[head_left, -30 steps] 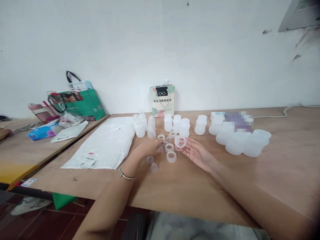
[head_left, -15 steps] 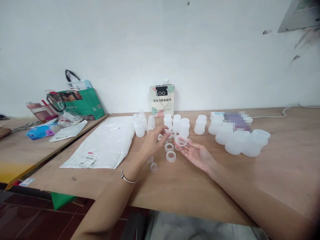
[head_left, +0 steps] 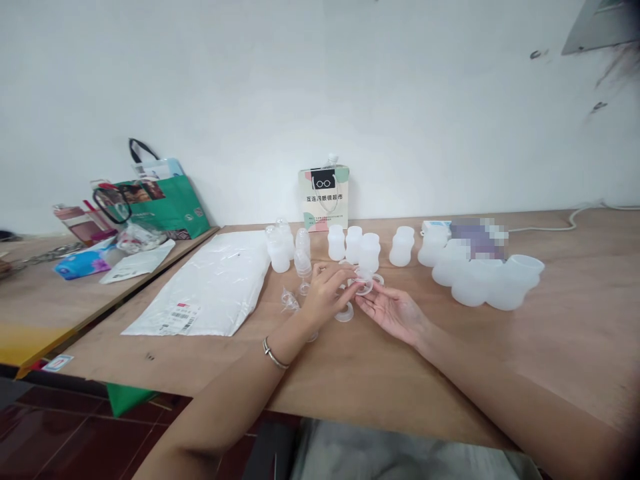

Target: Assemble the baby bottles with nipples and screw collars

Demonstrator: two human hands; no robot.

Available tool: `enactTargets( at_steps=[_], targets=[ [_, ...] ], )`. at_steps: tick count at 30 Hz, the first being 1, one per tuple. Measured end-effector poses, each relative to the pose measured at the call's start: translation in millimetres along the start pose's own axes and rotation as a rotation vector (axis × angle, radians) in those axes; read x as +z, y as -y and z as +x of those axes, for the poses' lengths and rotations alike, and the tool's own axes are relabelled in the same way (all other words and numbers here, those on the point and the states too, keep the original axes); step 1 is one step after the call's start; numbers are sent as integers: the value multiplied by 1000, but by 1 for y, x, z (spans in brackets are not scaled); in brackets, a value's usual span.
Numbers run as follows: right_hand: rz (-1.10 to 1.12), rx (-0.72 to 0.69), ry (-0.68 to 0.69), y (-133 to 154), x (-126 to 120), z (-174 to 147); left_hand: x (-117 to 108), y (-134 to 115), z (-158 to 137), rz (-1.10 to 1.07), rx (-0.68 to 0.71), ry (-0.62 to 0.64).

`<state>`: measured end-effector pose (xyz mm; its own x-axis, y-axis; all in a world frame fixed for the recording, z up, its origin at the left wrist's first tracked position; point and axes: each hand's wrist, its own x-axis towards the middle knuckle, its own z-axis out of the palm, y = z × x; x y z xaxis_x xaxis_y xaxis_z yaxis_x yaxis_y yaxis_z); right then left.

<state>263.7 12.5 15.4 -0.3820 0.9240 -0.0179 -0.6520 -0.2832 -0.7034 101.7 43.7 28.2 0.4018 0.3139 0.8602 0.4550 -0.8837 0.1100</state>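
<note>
My right hand (head_left: 395, 313), palm up, holds a clear plastic bottle ring (head_left: 367, 287) between thumb and fingers. From the left, the closed fingers of my left hand (head_left: 325, 290) grip the near-left edge of that same ring; whether they also pinch a smaller part is hidden. Another loose ring (head_left: 344, 313) lies on the table below my left hand, which covers part of the group. Just behind the hands stand translucent white bottles (head_left: 369, 252). Left of my left hand are a bottle with a clear domed cap (head_left: 303, 250) and small clear teat-like pieces (head_left: 289, 300).
A white plastic mailer (head_left: 210, 280) lies flat on the wooden table at left. Several more bottles (head_left: 475, 283) cluster at right beside a blurred purple package (head_left: 480, 239). A paper bag (head_left: 324, 200) stands against the wall. A green bag (head_left: 170, 207) sits on the neighbouring table.
My left hand has moved right and slightly down, from above the loose rings to the ring in my right hand. My right hand has hardly moved.
</note>
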Motion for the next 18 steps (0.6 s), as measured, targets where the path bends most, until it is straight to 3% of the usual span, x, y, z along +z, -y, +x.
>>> enactTargets(
  at_steps=[5,9,18],
  targets=[
    [149,-13,36,2,-1,0,-4,0,1,59,15,94],
    [142,-13,34,3,-3,0,-8,-2,3,-25,5,187],
    [34,-52,-26,-3,-8,3,-3,-5,1,-97,29,124]
  ],
)
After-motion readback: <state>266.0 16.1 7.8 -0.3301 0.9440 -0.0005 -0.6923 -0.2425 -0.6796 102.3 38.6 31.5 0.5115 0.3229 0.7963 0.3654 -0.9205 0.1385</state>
